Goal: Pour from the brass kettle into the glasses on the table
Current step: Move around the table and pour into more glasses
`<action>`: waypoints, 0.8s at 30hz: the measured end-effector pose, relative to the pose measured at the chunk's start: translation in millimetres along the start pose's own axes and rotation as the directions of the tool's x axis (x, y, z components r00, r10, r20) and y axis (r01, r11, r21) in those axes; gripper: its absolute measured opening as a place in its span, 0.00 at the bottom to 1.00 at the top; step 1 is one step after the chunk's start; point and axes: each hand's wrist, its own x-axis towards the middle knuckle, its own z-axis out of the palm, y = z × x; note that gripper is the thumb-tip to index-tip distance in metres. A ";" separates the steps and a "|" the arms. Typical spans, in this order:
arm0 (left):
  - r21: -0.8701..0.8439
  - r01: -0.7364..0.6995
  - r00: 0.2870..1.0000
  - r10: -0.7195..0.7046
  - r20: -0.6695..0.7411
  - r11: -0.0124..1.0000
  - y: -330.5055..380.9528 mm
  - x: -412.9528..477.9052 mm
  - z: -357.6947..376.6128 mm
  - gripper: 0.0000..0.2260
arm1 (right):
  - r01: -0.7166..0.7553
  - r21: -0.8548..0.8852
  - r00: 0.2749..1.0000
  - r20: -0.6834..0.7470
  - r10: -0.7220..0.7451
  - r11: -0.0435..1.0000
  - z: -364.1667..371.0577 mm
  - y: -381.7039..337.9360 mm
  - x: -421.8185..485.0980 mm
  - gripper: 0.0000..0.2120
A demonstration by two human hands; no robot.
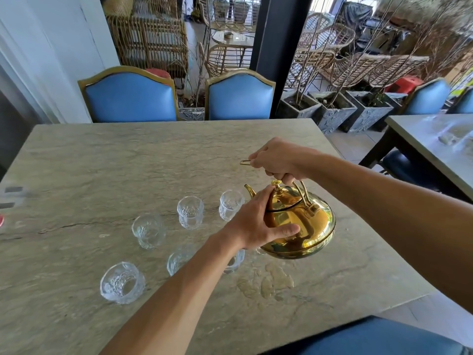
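Note:
The brass kettle (314,226) hangs tilted above the stone table (128,162), its spout pointing at the farthest glass (231,204). My right hand (276,160) grips the kettle's handle from above. My left hand (253,221) rests on the lid, with its fingers laid over it and the thumb against the body. Several clear patterned glasses stand left of the kettle, among them glasses at the back middle (190,212), further left (148,230) and nearest me (122,282). My left forearm partly hides two more glasses (179,258), (235,261). No stream of liquid is visible.
A wet patch (271,280) lies on the table below the kettle. Two blue chairs (130,96), (240,94) stand at the far edge. A second table (435,139) is at the right, across a gap of floor. Planters and rattan furniture stand beyond.

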 end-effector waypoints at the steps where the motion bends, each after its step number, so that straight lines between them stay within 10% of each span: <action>1: -0.004 -0.005 1.000 0.005 -0.001 1.000 0.1 -0.1 -0.1 0.53 | 0.002 -0.001 1.000 0.003 -0.002 1.000 0.1 0.2 0.6 0.17; 24: -0.049 -0.012 1.000 0.012 -0.013 0.999 6.3 -7.4 5.5 0.42 | -0.013 -0.055 1.000 0.019 0.014 0.998 3.4 0.5 2.2 0.16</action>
